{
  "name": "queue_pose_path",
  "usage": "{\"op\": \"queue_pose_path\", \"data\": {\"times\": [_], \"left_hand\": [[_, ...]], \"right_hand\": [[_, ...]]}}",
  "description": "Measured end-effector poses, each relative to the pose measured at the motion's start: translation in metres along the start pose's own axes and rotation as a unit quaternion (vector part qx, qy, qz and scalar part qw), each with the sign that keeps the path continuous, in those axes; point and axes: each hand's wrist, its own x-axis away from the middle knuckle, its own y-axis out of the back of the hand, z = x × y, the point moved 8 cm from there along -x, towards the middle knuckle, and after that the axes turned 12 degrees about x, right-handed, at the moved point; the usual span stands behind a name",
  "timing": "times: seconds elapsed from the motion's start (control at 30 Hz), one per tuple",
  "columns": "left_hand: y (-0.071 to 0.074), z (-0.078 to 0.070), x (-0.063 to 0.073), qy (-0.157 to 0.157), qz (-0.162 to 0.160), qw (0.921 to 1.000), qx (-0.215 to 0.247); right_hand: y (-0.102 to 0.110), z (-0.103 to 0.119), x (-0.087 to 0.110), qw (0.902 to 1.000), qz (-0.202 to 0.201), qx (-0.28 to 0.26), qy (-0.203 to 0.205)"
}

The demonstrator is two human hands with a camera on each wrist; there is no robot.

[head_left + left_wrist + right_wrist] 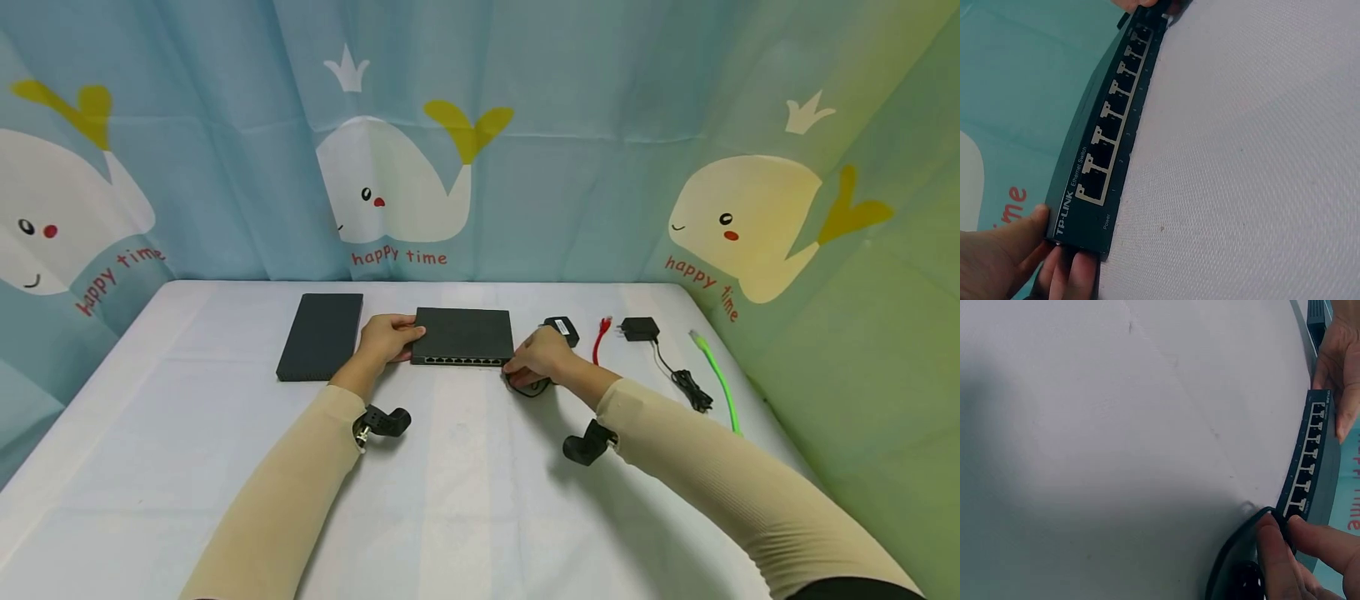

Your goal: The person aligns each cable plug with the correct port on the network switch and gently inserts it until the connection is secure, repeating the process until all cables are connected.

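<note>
A black TP-LINK Ethernet switch (463, 333) lies near the back middle of the table, its row of ports facing me. My left hand (385, 338) holds its left end, thumb at the top edge and fingers underneath, as the left wrist view shows. At the switch's right front corner, my right hand (542, 354) pinches a black power cable (1225, 550) between thumb and fingers. The cable bends in a loop below the fingertips, and its plug end is hidden by them. Just behind the right hand sits a black power adapter (567, 330).
Left of the switch lies a flat black device (320, 337). To the right are a red network cable (598, 340), another black adapter (640, 328) with a bundled cord (692, 389), and a green network cable (718, 375). A whale-print curtain (570, 208) stands behind the table.
</note>
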Motion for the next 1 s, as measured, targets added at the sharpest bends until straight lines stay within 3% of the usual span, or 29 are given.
{"op": "queue_pose_path", "data": {"times": [0.33, 0.57, 0.83, 1.0], "left_hand": [[0.001, 0.0, 0.001, 0.004, -0.007, 1.0, 0.005], [0.001, 0.0, 0.002, 0.006, -0.003, 1.0, 0.005], [0.001, 0.0, 0.003, 0.002, -0.003, 1.0, 0.003], [0.001, 0.0, 0.002, 0.0, -0.002, 1.0, 0.001]], "right_hand": [[0.015, 0.008, 0.002, 0.9985, 0.016, -0.05, 0.018], [0.035, 0.015, 0.002, 0.998, 0.022, -0.051, 0.031], [0.084, 0.003, -0.002, 0.9991, -0.024, -0.027, 0.024], [0.108, -0.017, -0.004, 0.9983, -0.056, 0.011, -0.007]]}}
